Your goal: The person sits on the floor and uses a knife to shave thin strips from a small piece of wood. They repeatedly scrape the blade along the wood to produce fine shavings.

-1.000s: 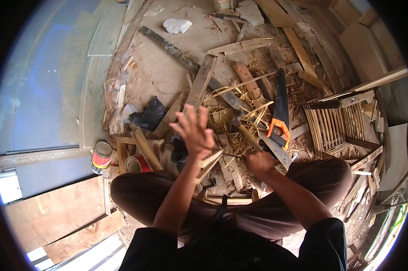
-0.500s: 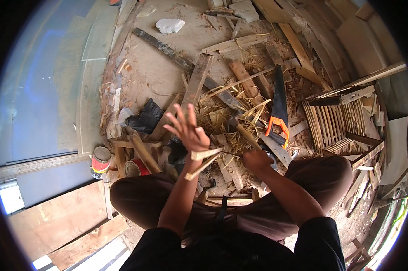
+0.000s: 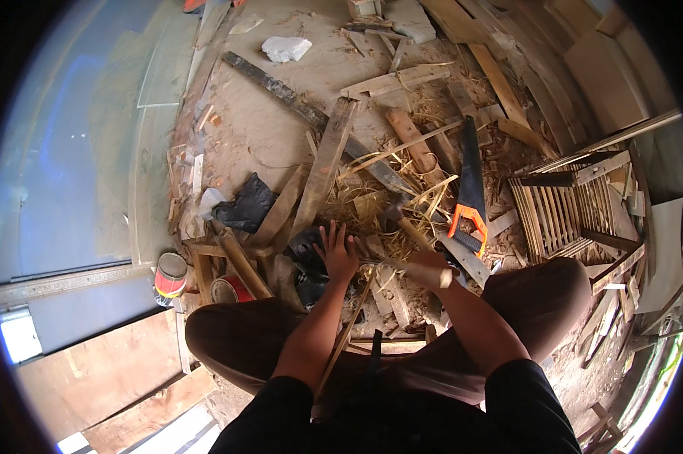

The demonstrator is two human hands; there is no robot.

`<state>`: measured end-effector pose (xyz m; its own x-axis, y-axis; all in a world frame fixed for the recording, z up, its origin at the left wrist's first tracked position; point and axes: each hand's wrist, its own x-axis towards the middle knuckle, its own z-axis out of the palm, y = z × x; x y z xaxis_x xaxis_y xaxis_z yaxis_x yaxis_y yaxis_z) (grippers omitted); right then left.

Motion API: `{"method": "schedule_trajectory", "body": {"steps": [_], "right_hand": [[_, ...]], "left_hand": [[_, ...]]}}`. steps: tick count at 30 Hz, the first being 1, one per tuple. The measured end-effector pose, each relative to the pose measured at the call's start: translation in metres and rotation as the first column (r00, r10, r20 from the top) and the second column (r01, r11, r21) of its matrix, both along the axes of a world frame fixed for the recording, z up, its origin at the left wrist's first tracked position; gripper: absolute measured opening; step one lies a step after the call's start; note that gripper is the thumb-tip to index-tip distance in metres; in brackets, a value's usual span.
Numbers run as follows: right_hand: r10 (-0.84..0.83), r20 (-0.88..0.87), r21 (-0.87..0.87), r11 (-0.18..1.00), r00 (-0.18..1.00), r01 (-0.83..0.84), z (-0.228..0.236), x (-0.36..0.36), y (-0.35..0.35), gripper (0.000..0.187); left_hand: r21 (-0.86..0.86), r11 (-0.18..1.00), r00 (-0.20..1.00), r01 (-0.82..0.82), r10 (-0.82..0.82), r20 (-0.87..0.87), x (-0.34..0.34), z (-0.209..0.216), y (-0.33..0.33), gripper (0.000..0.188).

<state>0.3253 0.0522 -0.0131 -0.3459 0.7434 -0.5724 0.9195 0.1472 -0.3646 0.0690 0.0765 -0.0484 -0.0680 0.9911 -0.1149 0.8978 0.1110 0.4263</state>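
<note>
My left hand (image 3: 337, 255) is open, fingers spread, over the black plastic and wood scraps in front of my lap. Beside its forearm a thin wooden strip (image 3: 346, 327) slants down toward my body. My right hand (image 3: 430, 266) is closed in a fist; what it grips is hidden. A blurred pale piece of wood (image 3: 434, 275) lies across that fist, one end toward me. Just beyond the right hand is a hammer (image 3: 414, 233) with a wooden handle. Farther right lies a handsaw (image 3: 470, 185) with an orange and black handle.
Boards (image 3: 328, 163), a long dark beam (image 3: 281, 91) and curled shavings (image 3: 360, 198) cover the ground ahead. A slatted wooden frame (image 3: 564, 210) stands at right. Two red cans (image 3: 171, 276) and a black plastic bag (image 3: 248, 203) are at left. A white stone (image 3: 286, 49) lies far off.
My left hand has dropped lower and slightly right. The two pale strips that met in a V near it have come apart: one swung over my right fist, the other slants beside my left forearm.
</note>
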Motion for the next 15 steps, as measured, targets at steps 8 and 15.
{"method": "schedule_trajectory", "body": {"steps": [8,15], "right_hand": [[-0.037,-0.016,-0.17,0.985,0.999,0.034,0.028,-0.005,0.031,0.041],[-0.17,-0.139,-0.096,0.983,0.976,0.157,0.017,0.014,0.025,0.043]], "left_hand": [[-0.643,0.751,0.987,0.151,-0.076,0.142,-0.066,0.074,0.038,0.055],[-0.958,0.153,0.944,0.243,-0.265,0.197,-0.074,0.202,0.006,0.076]]}}
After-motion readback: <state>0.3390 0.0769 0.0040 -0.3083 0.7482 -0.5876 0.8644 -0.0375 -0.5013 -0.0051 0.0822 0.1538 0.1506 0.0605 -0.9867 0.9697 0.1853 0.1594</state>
